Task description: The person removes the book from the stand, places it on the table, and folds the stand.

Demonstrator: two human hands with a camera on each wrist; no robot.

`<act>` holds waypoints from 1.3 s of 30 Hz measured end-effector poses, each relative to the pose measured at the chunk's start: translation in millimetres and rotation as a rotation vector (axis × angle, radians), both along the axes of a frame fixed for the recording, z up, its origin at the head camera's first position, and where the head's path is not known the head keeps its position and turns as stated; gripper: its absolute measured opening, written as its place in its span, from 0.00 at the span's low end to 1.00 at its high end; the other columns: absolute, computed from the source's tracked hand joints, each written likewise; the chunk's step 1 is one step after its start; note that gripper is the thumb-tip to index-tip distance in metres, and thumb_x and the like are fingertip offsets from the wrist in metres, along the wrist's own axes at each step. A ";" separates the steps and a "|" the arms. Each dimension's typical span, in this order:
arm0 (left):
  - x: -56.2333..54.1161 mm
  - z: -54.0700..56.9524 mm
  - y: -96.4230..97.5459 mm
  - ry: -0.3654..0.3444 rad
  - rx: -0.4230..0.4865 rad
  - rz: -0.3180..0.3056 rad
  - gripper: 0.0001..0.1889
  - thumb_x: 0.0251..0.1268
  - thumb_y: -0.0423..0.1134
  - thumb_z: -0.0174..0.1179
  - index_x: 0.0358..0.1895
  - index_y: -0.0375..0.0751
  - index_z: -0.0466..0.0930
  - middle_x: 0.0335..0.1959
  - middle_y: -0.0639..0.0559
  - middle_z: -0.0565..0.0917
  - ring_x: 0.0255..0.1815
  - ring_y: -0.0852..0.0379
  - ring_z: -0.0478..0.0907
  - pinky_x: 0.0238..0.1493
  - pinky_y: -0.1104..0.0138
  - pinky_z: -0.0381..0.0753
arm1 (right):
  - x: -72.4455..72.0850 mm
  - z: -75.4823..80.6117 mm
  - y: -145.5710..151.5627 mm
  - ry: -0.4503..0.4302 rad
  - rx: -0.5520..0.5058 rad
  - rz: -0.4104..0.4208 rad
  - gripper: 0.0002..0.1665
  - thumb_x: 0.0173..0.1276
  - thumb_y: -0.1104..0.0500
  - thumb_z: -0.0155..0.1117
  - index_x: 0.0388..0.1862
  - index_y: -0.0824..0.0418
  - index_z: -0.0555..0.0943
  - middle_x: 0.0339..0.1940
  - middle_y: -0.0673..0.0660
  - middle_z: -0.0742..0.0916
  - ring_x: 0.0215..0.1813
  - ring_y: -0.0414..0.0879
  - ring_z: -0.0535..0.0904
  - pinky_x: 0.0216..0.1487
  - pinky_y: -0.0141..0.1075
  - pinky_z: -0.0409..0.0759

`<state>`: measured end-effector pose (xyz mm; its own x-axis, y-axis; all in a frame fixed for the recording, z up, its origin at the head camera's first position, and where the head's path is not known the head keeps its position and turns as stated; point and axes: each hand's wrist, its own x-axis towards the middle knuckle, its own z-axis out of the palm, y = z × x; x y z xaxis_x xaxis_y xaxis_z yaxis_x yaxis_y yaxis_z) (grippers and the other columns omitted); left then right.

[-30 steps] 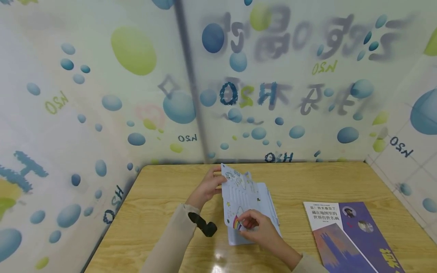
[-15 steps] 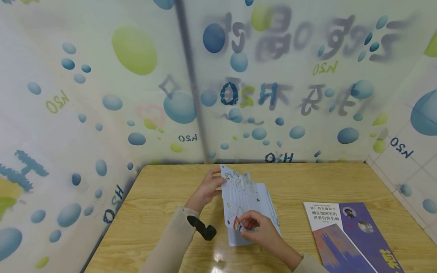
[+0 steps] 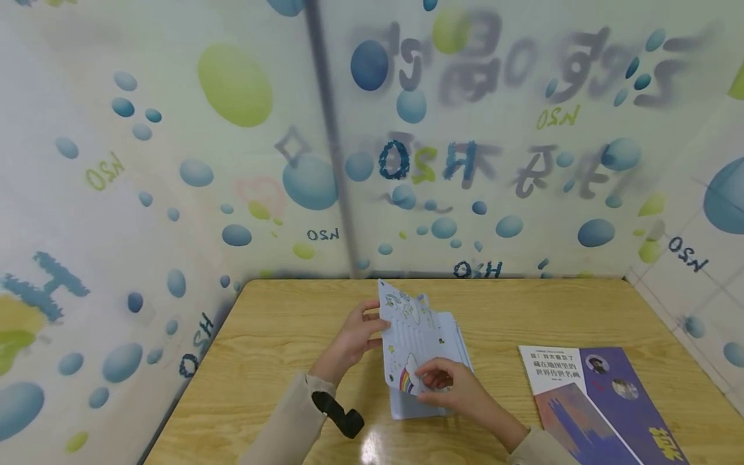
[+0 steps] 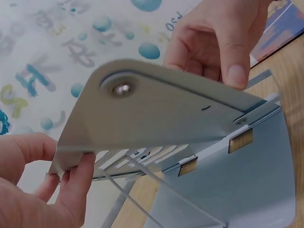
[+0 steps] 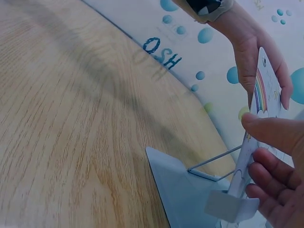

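Note:
A pale blue folding book stand (image 3: 409, 332), printed with a unicorn, stars and a rainbow, stands with its slotted panel raised steeply. My left hand (image 3: 356, 336) grips the panel's left edge, thumb on one face and fingers on the other. Near the rainbow corner, my right hand (image 3: 456, 387) pinches the lower edge between its thumb and curled fingers. Behind the panel, the left wrist view shows a bare metal back (image 4: 156, 109) with a rivet. A wire prop (image 5: 216, 159) runs between panel and flat base plate (image 5: 183, 194), which lies on the table.
Two overlapping books, one with a painting on its cover (image 3: 581, 420) and one purple (image 3: 630, 381), lie on the wooden table (image 3: 279, 361) at the right. A wall sheet (image 3: 232, 161) with blue and green bubbles rises behind the table's far edge.
My left hand has slid slightly down the panel's left edge. The right hand keeps its pinch near the rainbow corner, and the head view has shifted a little.

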<state>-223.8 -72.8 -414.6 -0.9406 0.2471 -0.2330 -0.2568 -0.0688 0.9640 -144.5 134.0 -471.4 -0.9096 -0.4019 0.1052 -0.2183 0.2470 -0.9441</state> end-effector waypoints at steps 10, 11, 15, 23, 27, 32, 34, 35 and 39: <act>2.3 8.2 12.5 0.019 -0.015 -0.003 0.28 0.57 0.23 0.53 0.62 0.31 0.56 0.49 0.35 0.69 0.38 0.51 0.75 0.35 0.64 0.78 | 5.5 1.2 4.4 0.034 -0.044 -0.007 0.20 0.53 0.62 0.71 0.43 0.65 0.77 0.33 0.55 0.79 0.36 0.43 0.74 0.37 0.35 0.76; 2.0 9.9 14.7 0.023 -0.016 -0.012 0.28 0.57 0.23 0.53 0.63 0.31 0.56 0.49 0.34 0.69 0.39 0.50 0.75 0.36 0.63 0.79 | 6.4 2.0 5.0 0.032 -0.042 -0.018 0.20 0.52 0.62 0.71 0.44 0.65 0.76 0.33 0.55 0.79 0.36 0.43 0.74 0.38 0.35 0.76; 0.7 18.8 26.4 0.036 -0.028 -0.035 0.28 0.58 0.25 0.54 0.63 0.31 0.58 0.51 0.34 0.67 0.42 0.50 0.73 0.40 0.59 0.78 | 9.7 5.8 8.3 0.039 -0.027 -0.078 0.24 0.50 0.62 0.73 0.45 0.63 0.74 0.33 0.55 0.77 0.37 0.44 0.73 0.39 0.36 0.76; -2.1 31.1 55.9 0.050 0.033 -0.082 0.27 0.61 0.27 0.54 0.64 0.31 0.58 0.55 0.32 0.67 0.51 0.43 0.73 0.46 0.53 0.76 | 14.3 11.4 12.0 0.041 -0.046 -0.232 0.27 0.48 0.67 0.73 0.45 0.64 0.69 0.34 0.56 0.75 0.37 0.46 0.73 0.40 0.38 0.78; -3.3 35.9 69.0 0.047 0.051 -0.112 0.27 0.62 0.28 0.54 0.64 0.32 0.59 0.56 0.33 0.66 0.53 0.43 0.71 0.45 0.54 0.77 | 16.4 9.1 15.6 0.059 -0.095 -0.318 0.26 0.48 0.72 0.70 0.45 0.66 0.69 0.33 0.56 0.74 0.36 0.44 0.73 0.39 0.37 0.78; -3.5 38.3 76.3 0.034 0.074 -0.154 0.26 0.62 0.28 0.55 0.64 0.33 0.61 0.55 0.36 0.68 0.52 0.44 0.72 0.45 0.54 0.77 | 18.5 7.1 19.0 0.052 -0.157 -0.375 0.26 0.48 0.77 0.67 0.44 0.67 0.68 0.34 0.58 0.74 0.36 0.43 0.72 0.36 0.33 0.78; -3.9 36.1 73.7 0.044 0.068 -0.177 0.25 0.63 0.29 0.55 0.63 0.34 0.62 0.53 0.37 0.70 0.52 0.43 0.72 0.46 0.55 0.77 | 19.3 7.3 19.6 0.032 -0.173 -0.383 0.25 0.47 0.78 0.66 0.44 0.67 0.68 0.34 0.60 0.75 0.36 0.44 0.72 0.36 0.32 0.78; -4.0 35.0 71.1 0.048 0.062 -0.190 0.25 0.63 0.30 0.55 0.63 0.34 0.63 0.53 0.37 0.70 0.53 0.42 0.71 0.46 0.55 0.77 | 19.8 7.1 19.9 0.033 -0.177 -0.385 0.25 0.48 0.78 0.66 0.44 0.67 0.68 0.35 0.61 0.75 0.36 0.44 0.72 0.36 0.32 0.78; -4.4 30.0 53.6 0.089 -0.010 -0.224 0.23 0.64 0.31 0.54 0.62 0.33 0.64 0.54 0.36 0.69 0.53 0.42 0.71 0.46 0.56 0.77 | 21.5 5.8 22.2 0.048 -0.189 -0.389 0.25 0.48 0.78 0.65 0.44 0.68 0.69 0.34 0.61 0.75 0.36 0.45 0.73 0.36 0.32 0.78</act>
